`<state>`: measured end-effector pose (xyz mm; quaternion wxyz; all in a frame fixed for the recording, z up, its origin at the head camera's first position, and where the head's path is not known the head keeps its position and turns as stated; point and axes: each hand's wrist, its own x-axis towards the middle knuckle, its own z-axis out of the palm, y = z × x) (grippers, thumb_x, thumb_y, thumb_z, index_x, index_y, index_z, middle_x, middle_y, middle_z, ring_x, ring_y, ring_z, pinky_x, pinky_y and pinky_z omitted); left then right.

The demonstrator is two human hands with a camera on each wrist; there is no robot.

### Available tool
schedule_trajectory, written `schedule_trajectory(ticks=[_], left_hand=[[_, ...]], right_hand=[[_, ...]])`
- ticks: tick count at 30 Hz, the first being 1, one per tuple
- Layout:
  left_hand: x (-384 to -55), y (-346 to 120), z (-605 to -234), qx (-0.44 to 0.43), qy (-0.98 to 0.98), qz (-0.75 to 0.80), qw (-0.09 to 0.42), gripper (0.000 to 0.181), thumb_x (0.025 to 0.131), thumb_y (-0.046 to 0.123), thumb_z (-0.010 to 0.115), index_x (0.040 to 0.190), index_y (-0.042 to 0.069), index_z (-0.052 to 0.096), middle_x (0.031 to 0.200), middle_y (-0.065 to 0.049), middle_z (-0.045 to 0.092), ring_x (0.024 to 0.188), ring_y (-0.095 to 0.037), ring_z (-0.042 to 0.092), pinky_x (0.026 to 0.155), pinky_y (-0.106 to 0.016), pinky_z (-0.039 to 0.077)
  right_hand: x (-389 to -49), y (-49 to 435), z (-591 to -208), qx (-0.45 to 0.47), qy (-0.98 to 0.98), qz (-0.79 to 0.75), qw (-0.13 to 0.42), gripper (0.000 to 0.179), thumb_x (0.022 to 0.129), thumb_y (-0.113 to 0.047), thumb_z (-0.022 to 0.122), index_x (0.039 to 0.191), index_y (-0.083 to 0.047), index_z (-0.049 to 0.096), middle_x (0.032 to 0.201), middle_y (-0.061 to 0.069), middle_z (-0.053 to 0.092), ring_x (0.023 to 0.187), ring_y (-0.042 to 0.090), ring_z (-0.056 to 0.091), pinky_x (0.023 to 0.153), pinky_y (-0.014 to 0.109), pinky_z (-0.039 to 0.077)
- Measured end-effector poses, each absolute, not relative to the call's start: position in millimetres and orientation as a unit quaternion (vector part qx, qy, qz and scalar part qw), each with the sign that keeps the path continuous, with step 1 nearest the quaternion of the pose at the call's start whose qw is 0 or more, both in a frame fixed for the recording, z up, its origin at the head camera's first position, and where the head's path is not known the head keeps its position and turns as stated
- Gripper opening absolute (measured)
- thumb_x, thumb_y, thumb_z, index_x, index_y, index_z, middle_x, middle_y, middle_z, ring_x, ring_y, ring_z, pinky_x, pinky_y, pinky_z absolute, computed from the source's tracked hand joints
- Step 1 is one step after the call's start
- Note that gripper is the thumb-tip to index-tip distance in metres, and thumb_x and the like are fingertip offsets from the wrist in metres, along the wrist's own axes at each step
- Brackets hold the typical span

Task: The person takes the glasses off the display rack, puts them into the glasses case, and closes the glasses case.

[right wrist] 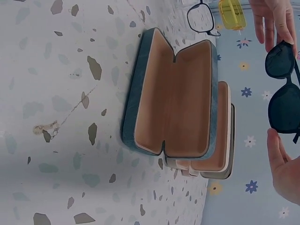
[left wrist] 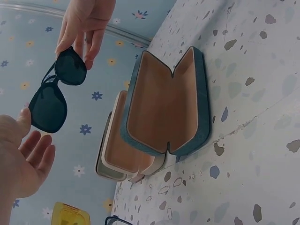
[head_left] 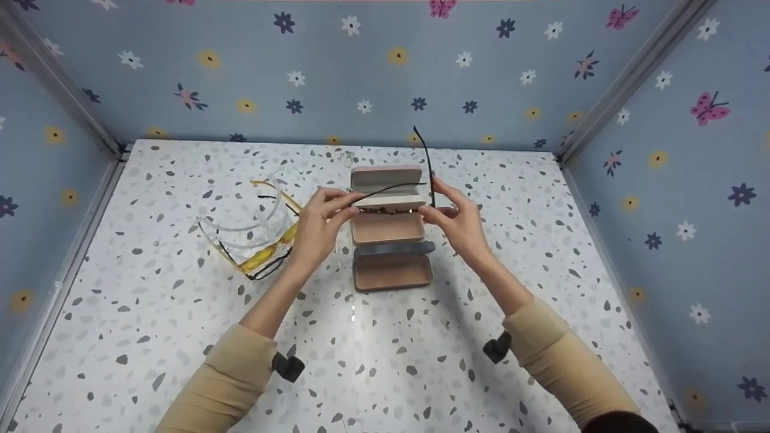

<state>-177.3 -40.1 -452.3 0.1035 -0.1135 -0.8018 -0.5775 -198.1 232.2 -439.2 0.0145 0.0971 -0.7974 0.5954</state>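
Note:
A pair of sunglasses with dark lenses and a black frame is held in the air above the glasses cases, both temples unfolded. My left hand pinches one end of the frame near the hinge. At the other end, my right hand grips the frame between thumb and fingers. Below, three open glasses cases stand in a row: a blue one nearest me, a cream one behind it, and a third with a grey lining farthest away. The blue case's tan interior is bare.
Left of the cases lie several other pairs of eyewear: yellow glasses, black-framed glasses and clear goggles, overlapping one another. Patterned walls close off the back and sides of the speckled table.

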Motion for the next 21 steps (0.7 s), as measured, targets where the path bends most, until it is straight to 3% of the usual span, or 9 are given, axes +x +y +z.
schedule_trajectory(ticks=[12, 21], left_hand=[[-176.1, -37.9, -450.9, -0.122, -0.794, -0.587, 0.099, 0.027, 0.096, 0.023, 0.067, 0.12, 0.014, 0.078, 0.123, -0.011, 0.063, 0.112, -0.022, 0.06, 0.091, -0.03, 0.049], [-176.2, -38.7, -450.2, -0.129, -0.793, -0.586, 0.108, 0.026, 0.097, 0.021, 0.066, 0.118, 0.012, 0.079, 0.124, -0.012, 0.059, 0.115, -0.024, 0.058, 0.093, -0.033, 0.049]], right_hand=[[-198.4, 233.4, -439.4, 0.1, -0.79, 0.605, 0.001, 0.062, 0.097, -0.008, 0.07, 0.154, -0.013, 0.048, 0.148, 0.019, 0.054, 0.103, 0.024, 0.075, 0.091, 0.034, 0.062], [-199.0, 231.8, -441.5, 0.112, -0.794, 0.598, -0.017, 0.054, 0.1, -0.008, 0.066, 0.152, -0.009, 0.051, 0.146, 0.019, 0.056, 0.115, 0.042, 0.07, 0.096, 0.045, 0.06]])
